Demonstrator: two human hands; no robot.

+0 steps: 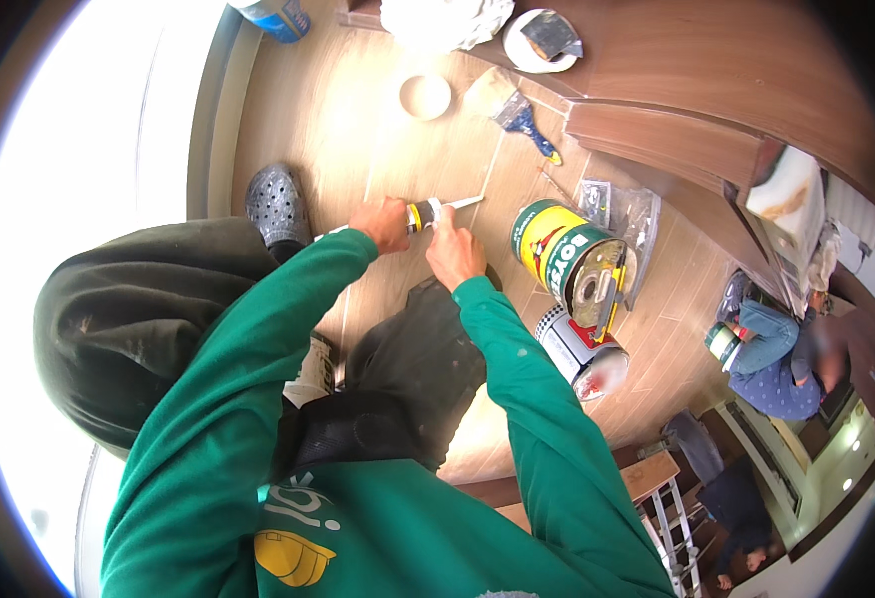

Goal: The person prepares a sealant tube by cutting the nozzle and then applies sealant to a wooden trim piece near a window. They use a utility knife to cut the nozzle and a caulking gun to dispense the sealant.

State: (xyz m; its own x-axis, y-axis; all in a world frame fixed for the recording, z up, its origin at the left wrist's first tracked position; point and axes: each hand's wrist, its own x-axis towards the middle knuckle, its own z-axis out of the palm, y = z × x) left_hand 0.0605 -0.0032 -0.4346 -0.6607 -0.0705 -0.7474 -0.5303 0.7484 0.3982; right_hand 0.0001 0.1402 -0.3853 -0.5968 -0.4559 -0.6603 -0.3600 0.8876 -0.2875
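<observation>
My left hand [382, 225] is wrapped round a sealant cartridge [419, 214] with a dark and yellow label and a white nozzle [465, 200] pointing right. My right hand [453, 251] grips the cartridge's white front end at the base of the nozzle. Just right of my hands a green and yellow paint can [547, 241] lies on its side, with a yellow utility knife [613, 299] on its end. Below it lies a white and red can [574, 347]. A paintbrush [517, 120] with a blue handle rests on the floor above my hands, near a pale round container [424, 97].
A wooden cabinet [677, 65] runs along the top right, with a white dish [529, 45] and a white bundle [442, 20] near it. A plastic bag [637, 229] lies beside the cans. Two other people [776, 392] [736, 508] are at right, near a ladder [667, 528].
</observation>
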